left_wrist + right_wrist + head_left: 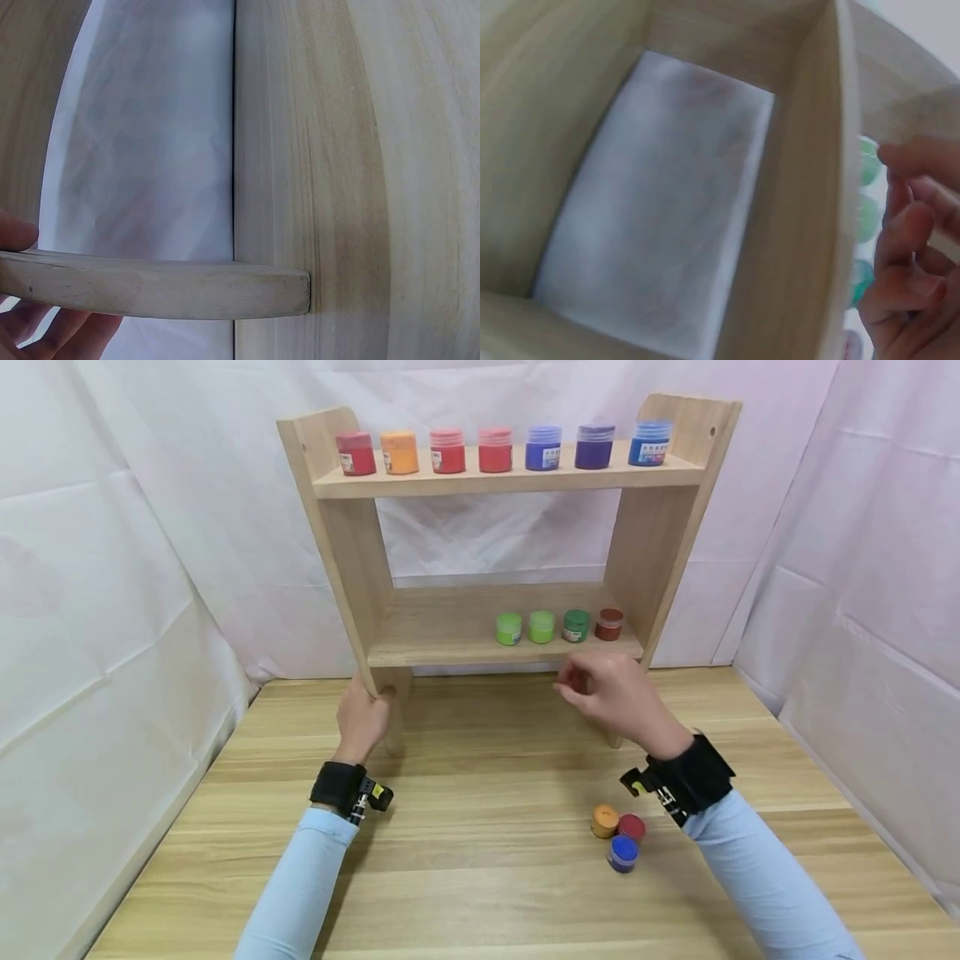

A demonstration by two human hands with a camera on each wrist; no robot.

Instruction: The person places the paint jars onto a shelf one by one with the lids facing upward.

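My left hand grips the lower end of the left side panel of a wooden shelf. In the left wrist view, the thumb lies on one side of that panel and the fingers on the other. In front of the lower board's right part is my right hand, its fingers loosely curled with nothing visible between them. Just above it on the board stand a light green jar, another light green jar, a dark green jar and a brownish-red jar.
The top board carries a row of several jars, among them an orange jar and a blue jar. An orange-lidded jar, a red-lidded jar and a blue-lidded jar cluster on the wooden table. White cloth hangs around.
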